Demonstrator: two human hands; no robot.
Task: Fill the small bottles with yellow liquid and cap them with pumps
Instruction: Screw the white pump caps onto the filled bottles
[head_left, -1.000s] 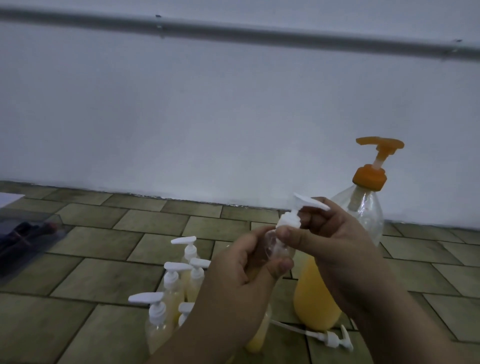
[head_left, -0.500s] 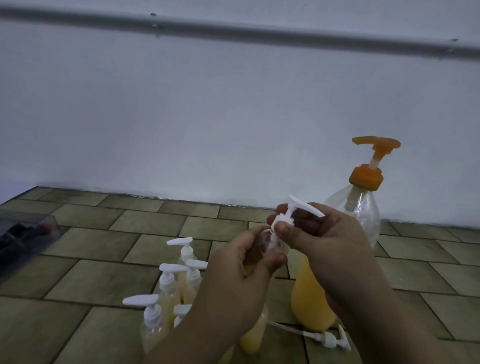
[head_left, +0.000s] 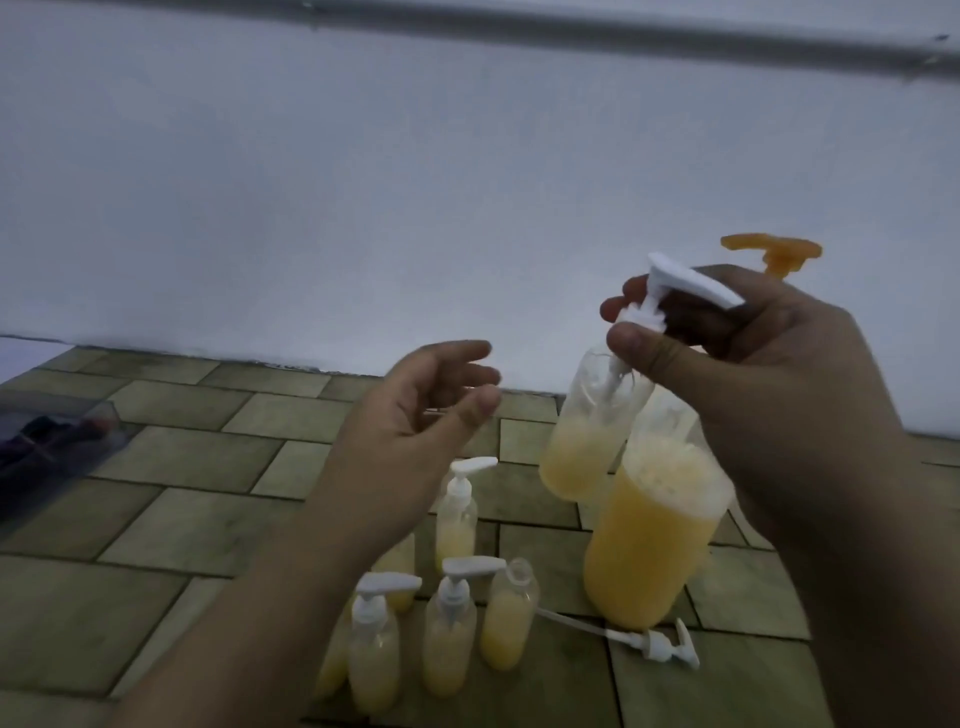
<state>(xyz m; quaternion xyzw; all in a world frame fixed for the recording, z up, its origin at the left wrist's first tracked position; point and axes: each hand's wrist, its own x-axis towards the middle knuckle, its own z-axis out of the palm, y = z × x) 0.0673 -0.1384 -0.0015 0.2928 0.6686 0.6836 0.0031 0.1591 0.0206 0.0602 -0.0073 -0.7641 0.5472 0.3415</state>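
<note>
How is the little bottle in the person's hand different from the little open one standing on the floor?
The held bottle carries a white pump; the open bottle has a bare neck, its likely pump lying loose beside it. The held bottle hangs tilted in the air from the right hand, which grips its pump; the open bottle stands upright on the floor, untouched. Both are small, clear and part-filled with yellow liquid.

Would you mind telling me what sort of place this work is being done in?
Probably a home floor, not a workshop: the bottles stand on green-brown floor tiles against a plain white wall, with a pipe running along it. Indoors or outdoors is unclear.
</note>
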